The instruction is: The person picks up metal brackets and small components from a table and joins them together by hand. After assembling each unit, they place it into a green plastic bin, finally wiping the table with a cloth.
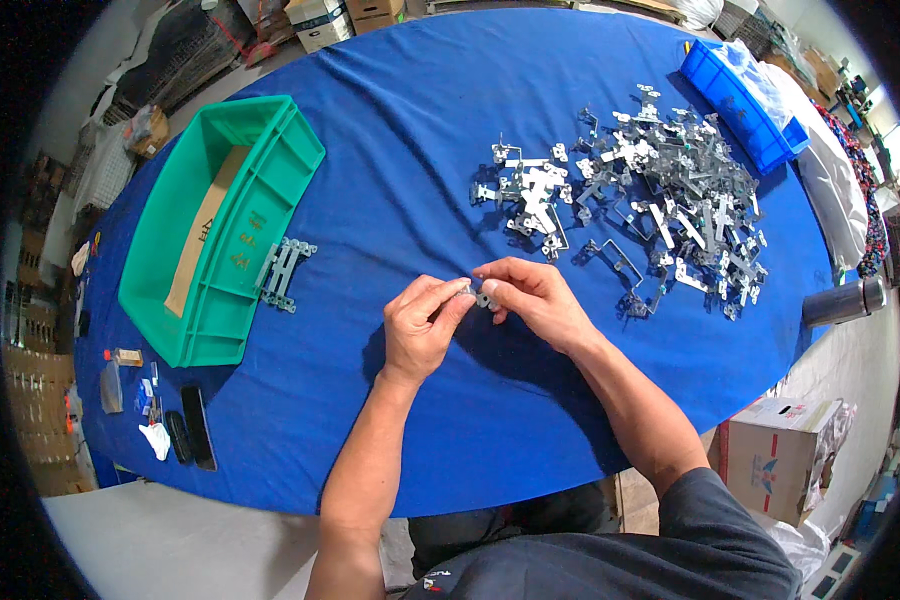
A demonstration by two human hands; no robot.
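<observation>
Over the middle of the blue-covered table, my left hand (422, 325) and my right hand (535, 300) meet around a small metal bracket (485, 299). Thumb and fingers of each hand pinch it, and they hide most of its shape. Beyond my right hand lies a large heap of silvery metal brackets (670, 170), with a smaller cluster of brackets (538, 195) at its left side. To the left, a neat row of similar brackets (288, 272) rests against the green bin's side.
The green plastic bin (300, 150) with cardboard inside stands at left. A blue crate (740, 110) holding clear plastic sits far right. Near the right edge lies a metal flask (844, 302). A phone (198, 428), a dark case (178, 437) and small items lie at the near left.
</observation>
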